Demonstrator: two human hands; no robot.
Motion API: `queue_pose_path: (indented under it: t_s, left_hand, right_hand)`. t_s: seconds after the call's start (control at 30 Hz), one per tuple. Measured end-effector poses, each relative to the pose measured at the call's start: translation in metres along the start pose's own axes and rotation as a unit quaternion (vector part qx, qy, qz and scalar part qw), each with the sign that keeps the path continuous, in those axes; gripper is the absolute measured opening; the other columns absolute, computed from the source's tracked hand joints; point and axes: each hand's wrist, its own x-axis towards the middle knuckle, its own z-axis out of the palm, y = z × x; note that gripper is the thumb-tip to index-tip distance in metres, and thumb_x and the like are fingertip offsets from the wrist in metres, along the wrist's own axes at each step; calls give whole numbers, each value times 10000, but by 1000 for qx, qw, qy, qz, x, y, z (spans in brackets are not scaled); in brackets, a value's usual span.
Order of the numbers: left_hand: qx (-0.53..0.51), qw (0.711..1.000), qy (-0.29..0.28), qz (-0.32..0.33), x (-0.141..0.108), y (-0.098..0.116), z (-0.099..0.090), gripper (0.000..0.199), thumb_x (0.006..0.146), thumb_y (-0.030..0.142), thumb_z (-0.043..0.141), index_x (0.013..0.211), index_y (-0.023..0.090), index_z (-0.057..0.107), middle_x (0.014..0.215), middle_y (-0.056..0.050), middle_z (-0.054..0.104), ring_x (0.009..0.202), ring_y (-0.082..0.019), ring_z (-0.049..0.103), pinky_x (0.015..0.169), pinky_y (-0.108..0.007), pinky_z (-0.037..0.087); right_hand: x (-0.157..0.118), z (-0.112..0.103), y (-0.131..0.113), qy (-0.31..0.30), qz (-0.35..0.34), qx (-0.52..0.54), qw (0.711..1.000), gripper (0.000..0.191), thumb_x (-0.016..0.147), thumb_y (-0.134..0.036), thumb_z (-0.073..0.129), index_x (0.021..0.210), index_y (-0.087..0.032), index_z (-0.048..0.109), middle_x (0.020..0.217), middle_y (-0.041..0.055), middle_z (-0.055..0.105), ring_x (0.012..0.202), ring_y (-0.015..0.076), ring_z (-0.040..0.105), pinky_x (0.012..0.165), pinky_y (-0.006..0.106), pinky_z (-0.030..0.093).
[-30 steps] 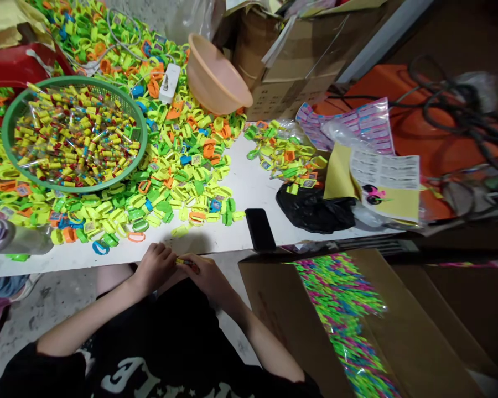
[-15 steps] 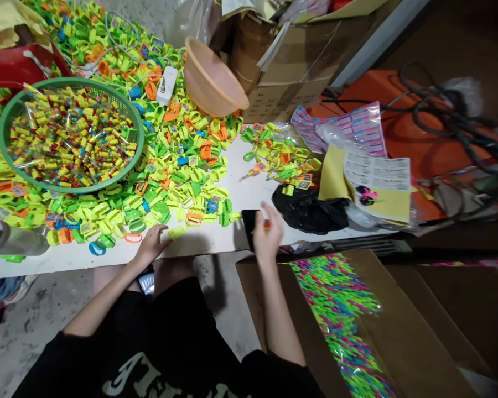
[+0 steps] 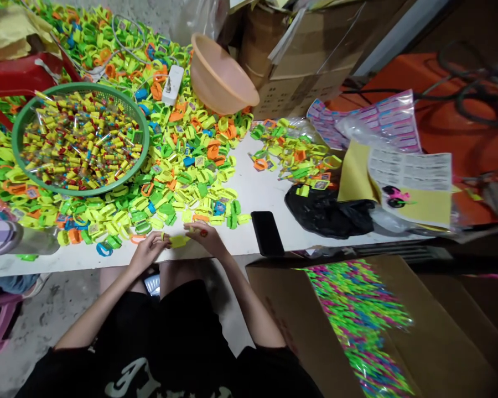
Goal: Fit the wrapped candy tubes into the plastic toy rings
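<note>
A yellow plastic toy watch (image 3: 178, 241) lies near the table's front edge, between my two hands. My left hand (image 3: 147, 251) has its fingers closed on the strap's left end. At its other side is my right hand (image 3: 211, 241), fingers bent over the watch's right end. A small red spot shows at the right hand, partly covered; I cannot make out what it is. Behind them spreads a heap of green, yellow, orange and blue toy watches (image 3: 178, 188). A green basket (image 3: 81, 193) holds many small yellow-and-red tubes in clear wrap.
A black phone (image 3: 268, 233) lies right of my hands. Beyond it are a smaller watch pile (image 3: 299, 157), a black plastic bag (image 3: 330, 215) and yellow card sheets (image 3: 434, 213). A peach bowl (image 3: 224, 77) tilts on the heap. An open carton (image 3: 302, 309) stands below the table edge.
My right hand has moved left from above the phone to the yellow toy watch, uncovering the phone. My left hand has stayed by the watch and now grips its end.
</note>
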Motion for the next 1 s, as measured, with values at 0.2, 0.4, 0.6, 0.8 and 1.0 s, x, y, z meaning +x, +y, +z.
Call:
queue_pose_path:
  t_s: [0.2, 0.4, 0.6, 0.8, 1.0]
  left_hand:
    - [-45, 999, 10, 7, -15, 20, -6, 267, 851, 370, 575, 1049, 198, 522, 908, -53, 696, 850, -184, 682, 823, -354, 525]
    - [65, 993, 48, 83, -24, 23, -5, 352, 842, 429, 570, 1114, 209, 532, 934, -64, 710, 819, -183, 692, 763, -331, 557]
    - [204, 968, 33, 140, -28, 29, -11, 337, 879, 456, 510, 1062, 216, 660, 984, -64, 722, 851, -200, 684, 758, -309, 557]
    - [264, 931, 2, 252, -28, 33, -14, 290, 933, 307, 463, 1134, 182, 632, 1006, -77, 715, 858, -160, 681, 750, -260, 547]
    - [340, 877, -15, 338, -27, 31, -18, 303, 940, 233, 451, 1208, 155, 569, 1016, -103, 705, 892, -161, 675, 754, -268, 548]
  right_hand:
    - [-14, 6, -38, -11, 50, 98, 994, 416, 757, -553, 616, 989, -217, 698, 976, 44, 674, 920, 193, 606, 802, 317, 496]
    - [-23, 6, -68, -46, 12, 37, 998, 376, 853, -463, 560, 1121, -226, 673, 848, 10, 650, 770, 138, 590, 726, 251, 478]
    - [-27, 1, -81, -100, -24, -64, 993, 332, 886, -420, 538, 1138, -248, 667, 845, 13, 635, 786, 140, 592, 755, 241, 464]
    - [-31, 1, -86, -135, -12, -73, 988, 343, 891, -412, 535, 1167, -242, 647, 860, 18, 649, 803, 147, 613, 750, 248, 458]
    - [-31, -1, -89, -146, -1, -69, 987, 316, 882, -379, 560, 1140, -229, 660, 922, 34, 670, 881, 168, 612, 819, 281, 459]
